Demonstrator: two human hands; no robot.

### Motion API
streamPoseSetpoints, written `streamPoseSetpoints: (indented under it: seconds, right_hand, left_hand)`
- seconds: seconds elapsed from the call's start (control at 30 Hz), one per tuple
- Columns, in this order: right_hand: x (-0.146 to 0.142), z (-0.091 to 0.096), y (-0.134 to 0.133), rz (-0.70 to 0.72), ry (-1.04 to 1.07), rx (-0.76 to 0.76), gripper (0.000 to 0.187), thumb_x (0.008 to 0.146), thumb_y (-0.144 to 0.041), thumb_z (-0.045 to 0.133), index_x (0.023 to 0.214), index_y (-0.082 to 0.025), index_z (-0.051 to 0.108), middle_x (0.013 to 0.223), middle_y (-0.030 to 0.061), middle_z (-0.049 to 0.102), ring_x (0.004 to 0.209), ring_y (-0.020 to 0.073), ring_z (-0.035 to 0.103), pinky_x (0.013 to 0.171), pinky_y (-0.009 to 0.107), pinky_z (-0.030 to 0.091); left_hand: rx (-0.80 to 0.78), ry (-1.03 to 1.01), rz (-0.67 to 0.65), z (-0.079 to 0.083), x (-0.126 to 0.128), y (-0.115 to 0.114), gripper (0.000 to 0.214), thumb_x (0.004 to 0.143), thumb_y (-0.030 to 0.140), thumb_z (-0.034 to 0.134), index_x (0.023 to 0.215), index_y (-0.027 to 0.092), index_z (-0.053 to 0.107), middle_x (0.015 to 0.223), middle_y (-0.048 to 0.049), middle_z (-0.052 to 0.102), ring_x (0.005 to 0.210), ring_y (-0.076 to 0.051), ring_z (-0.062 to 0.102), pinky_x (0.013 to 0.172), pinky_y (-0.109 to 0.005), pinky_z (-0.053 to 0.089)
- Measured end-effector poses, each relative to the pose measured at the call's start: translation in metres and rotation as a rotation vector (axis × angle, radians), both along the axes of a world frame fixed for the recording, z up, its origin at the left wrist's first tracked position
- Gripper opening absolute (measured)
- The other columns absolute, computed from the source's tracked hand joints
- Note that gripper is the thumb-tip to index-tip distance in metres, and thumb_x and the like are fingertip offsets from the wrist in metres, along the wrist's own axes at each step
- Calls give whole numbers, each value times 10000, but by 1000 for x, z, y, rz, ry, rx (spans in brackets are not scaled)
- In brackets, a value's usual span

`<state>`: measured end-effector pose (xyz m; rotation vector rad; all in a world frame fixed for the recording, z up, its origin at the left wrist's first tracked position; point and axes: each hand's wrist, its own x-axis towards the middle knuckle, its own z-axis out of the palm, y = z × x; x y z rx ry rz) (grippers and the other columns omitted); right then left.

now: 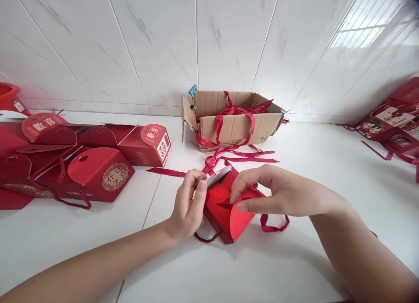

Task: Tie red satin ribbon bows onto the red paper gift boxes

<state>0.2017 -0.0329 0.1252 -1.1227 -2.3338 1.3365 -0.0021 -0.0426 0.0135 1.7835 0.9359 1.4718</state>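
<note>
A small red gift box (218, 220) stands partly open on the white surface in front of me, a dark red cord handle (207, 239) hanging at its near side. My left hand (190, 207) pinches a pale-backed flap (218, 176) at its far left, thumb on top. Over the box's right side my right hand (265, 192) bends down, its thumb and curled fingers closed at the edge of a rounded red flap (241, 222). Dark red ribbon lies under those fingers, so exactly what they grip is partly hidden. A ribbon loop (275, 228) lies right of the box.
Behind stands a cardboard box (235, 128) holding red ribbons (248, 109), some trailing out over its front. Blue binder clips (193, 90) sit on its corners. Several red gift boxes (98, 174) crowd the left; more boxes (389, 120) are stacked far right. A tiled wall (163, 41) closes the back.
</note>
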Motion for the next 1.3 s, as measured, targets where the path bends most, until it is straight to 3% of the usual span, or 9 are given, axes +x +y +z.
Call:
streamPoseSetpoints:
  seconds: [0.23,0.47,0.6,0.7,0.87,1.13,1.3]
  right_hand:
    - [-1,-1,0,34,18,-99,232,837,-375,595,938,-222,739,994,23,694,847,152,618,699,255,496]
    - [-3,-6,5,-160,283,-223,338,806,-411,648,1075,-216,706,1027,57,702,895,176,639,774,313,506]
    - [-7,-8,4,-227,382,-320,310,794,-386,671,1065,-240,713,1136,63,688,1044,213,631,872,344,506]
    - [-9,-11,4,-232,405,-317,320,784,-406,683,1066,-257,713,1164,53,681,1140,225,590,938,353,482]
    - [-8,-15,5,-230,384,-308,337,811,-416,652,1115,-275,688,1223,41,650,1111,223,605,907,356,502]
    - [-9,-8,4,-218,238,-185,313,848,-408,592,1074,-228,713,1022,45,718,1001,214,637,862,357,492]
    - [-12,-7,1,-250,175,-152,286,820,-408,622,1022,-235,727,1074,32,707,1027,218,630,893,359,483]
  left_hand:
    - [18,-22,-4,-1,1,0,193,974,353,340,854,220,413,817,-20,434,731,-158,431,648,-303,380]
    - [-49,-60,-6,0,1,-1,268,979,392,311,867,212,473,786,-17,463,690,-155,437,637,-300,389]
    - [-57,-66,-18,-1,1,0,283,987,378,281,854,205,462,756,-26,425,683,-164,421,625,-314,388]
    - [-32,-46,-3,-1,1,1,278,990,363,275,845,206,453,752,-27,425,681,-164,419,609,-312,375]
    - [29,-19,6,2,1,1,254,991,334,282,869,214,470,748,-18,432,659,-154,419,601,-305,383]
    - [-3,-29,19,0,0,1,261,983,375,295,875,220,475,742,-24,435,653,-165,424,592,-307,388]
    - [33,-15,30,1,0,2,250,986,360,294,877,219,469,715,-11,417,625,-154,411,578,-301,378]
